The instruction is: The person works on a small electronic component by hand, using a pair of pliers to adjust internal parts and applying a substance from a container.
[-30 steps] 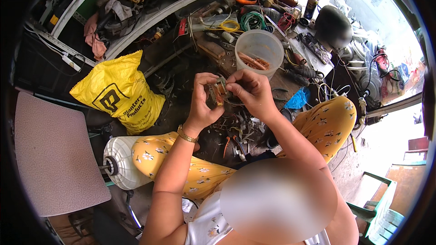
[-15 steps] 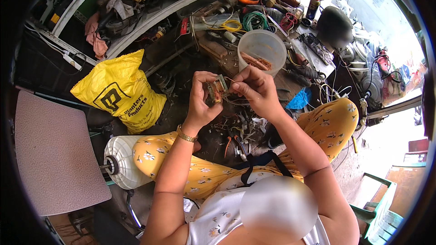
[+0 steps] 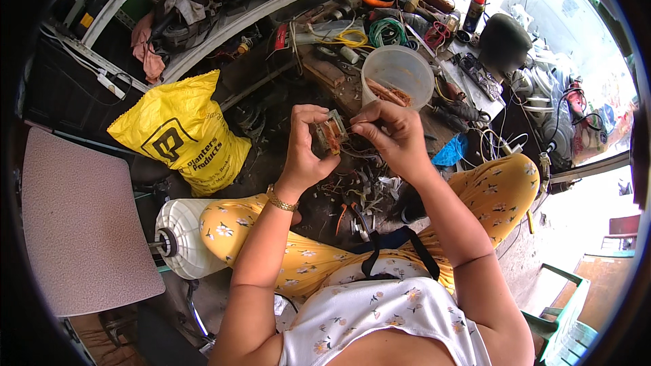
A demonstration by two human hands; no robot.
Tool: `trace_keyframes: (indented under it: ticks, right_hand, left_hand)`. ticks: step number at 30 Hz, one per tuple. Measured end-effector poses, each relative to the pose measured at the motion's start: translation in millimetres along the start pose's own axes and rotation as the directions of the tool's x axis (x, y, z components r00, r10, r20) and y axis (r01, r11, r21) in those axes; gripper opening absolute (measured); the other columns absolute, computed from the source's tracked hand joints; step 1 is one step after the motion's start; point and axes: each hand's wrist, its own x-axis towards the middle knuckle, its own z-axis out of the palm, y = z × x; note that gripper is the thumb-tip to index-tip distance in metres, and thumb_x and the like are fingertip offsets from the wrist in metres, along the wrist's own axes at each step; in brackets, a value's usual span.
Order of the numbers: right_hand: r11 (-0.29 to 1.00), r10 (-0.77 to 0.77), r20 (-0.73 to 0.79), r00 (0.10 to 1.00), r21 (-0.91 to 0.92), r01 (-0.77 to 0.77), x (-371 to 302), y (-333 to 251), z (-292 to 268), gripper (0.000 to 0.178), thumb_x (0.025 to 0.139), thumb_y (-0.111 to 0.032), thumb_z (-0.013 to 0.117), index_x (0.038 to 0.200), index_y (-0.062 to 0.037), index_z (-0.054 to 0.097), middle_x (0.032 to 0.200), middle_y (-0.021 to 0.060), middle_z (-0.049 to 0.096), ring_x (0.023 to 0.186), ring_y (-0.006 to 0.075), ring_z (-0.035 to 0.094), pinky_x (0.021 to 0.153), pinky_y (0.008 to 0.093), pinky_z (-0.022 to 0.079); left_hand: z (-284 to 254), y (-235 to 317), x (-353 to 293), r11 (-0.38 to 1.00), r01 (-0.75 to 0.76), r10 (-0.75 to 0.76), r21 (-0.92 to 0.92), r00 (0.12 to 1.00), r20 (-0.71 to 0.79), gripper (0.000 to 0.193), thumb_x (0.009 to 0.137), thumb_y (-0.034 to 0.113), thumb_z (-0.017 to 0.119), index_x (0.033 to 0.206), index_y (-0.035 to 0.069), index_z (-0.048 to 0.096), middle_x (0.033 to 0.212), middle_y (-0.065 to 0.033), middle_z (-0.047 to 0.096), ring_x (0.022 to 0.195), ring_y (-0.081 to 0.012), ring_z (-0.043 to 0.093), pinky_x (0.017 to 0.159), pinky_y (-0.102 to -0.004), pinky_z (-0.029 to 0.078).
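Hands barely shifted, left hand (image 3: 303, 152) gripping coil block (image 3: 330, 133), right hand (image 3: 393, 137) pinching its wire

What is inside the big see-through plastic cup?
Inside the plastic cup lies a small bundle of reddish copper-coloured wire near the bottom. The cloudy wall blurs it, so whether anything else lies under the wire cannot be seen.

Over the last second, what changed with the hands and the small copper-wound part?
Little: the right hand shifted slightly, fingertips still pinching at the small copper-wound coil block. The left hand keeps holding it. The translucent plastic bucket and yellow printed sack stayed put.
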Motion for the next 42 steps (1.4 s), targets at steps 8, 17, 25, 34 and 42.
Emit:
trace_keyframes:
  ticks: [8, 17, 25, 34, 42]
  right_hand:
    - [0.925, -0.116, 0.254, 0.960, -0.325, 0.198, 16.6, -22.0, -16.0, 0.019, 0.072, 0.001, 0.074, 0.089, -0.0002, 0.066, 0.077, 0.0126, 0.064, 0.075, 0.0287, 0.065, 0.066, 0.0363, 0.050]
    - [0.914, -0.174, 0.295, 0.939, -0.306, 0.266, 32.7, -20.3, -1.0, 0.015, 0.073, 0.001, 0.069, 0.088, 0.0020, 0.065, 0.080, 0.0145, 0.065, 0.078, 0.0321, 0.065, 0.068, 0.0380, 0.051]
    - [0.909, -0.111, 0.334, 0.936, -0.347, 0.232, 33.8, -16.1, -3.0, 0.013, 0.072, -0.001, 0.068, 0.085, 0.0008, 0.067, 0.081, 0.0154, 0.066, 0.078, 0.0333, 0.065, 0.068, 0.0394, 0.051]
    - [0.974, 0.050, 0.213, 0.976, -0.226, -0.001, 33.8, 5.2, 8.1, 0.016, 0.079, -0.009, 0.071, 0.091, 0.0002, 0.068, 0.086, 0.0124, 0.064, 0.074, 0.0267, 0.065, 0.067, 0.0368, 0.050]
    - [0.967, 0.064, -0.142, 0.988, -0.237, -0.097, -14.7, 17.6, 43.5, 0.031, 0.077, -0.009, 0.075, 0.104, -0.0010, 0.062, 0.091, 0.0106, 0.064, 0.068, 0.0222, 0.060, 0.062, 0.0317, 0.049]
  left_hand:
    - [-0.6, 0.9, -0.5, 0.962, 0.154, -0.154, -0.224, 0.988, 0.020, 0.053, 0.067, -0.001, 0.060, 0.116, 0.007, 0.042, 0.119, -0.0083, 0.040, 0.109, -0.0167, 0.047, 0.097, -0.0280, 0.041]
    - [5.6, 6.3, -2.4, 0.853, 0.261, -0.243, -0.453, 0.965, 0.099, 0.045, 0.077, 0.007, 0.060, 0.118, 0.006, 0.041, 0.114, -0.0049, 0.039, 0.107, -0.0119, 0.044, 0.095, -0.0264, 0.040]
    - [5.8, 4.7, -1.8, 0.865, 0.299, -0.273, -0.403, 0.954, 0.122, 0.041, 0.082, 0.016, 0.056, 0.118, 0.005, 0.040, 0.110, -0.0035, 0.039, 0.099, -0.0106, 0.041, 0.093, -0.0260, 0.038]
    - [15.8, -0.3, -5.3, 0.570, 0.379, -0.426, -0.729, 0.895, 0.132, 0.039, 0.087, 0.016, 0.049, 0.123, 0.005, 0.042, 0.113, -0.0051, 0.049, 0.103, -0.0127, 0.049, 0.095, -0.0313, 0.042]
    - [13.1, -12.2, -5.3, 0.227, 0.257, -0.623, -0.939, 0.780, 0.063, 0.035, 0.089, 0.022, 0.055, 0.122, 0.013, 0.054, 0.112, -0.0038, 0.060, 0.102, -0.0190, 0.056, 0.095, -0.0362, 0.045]
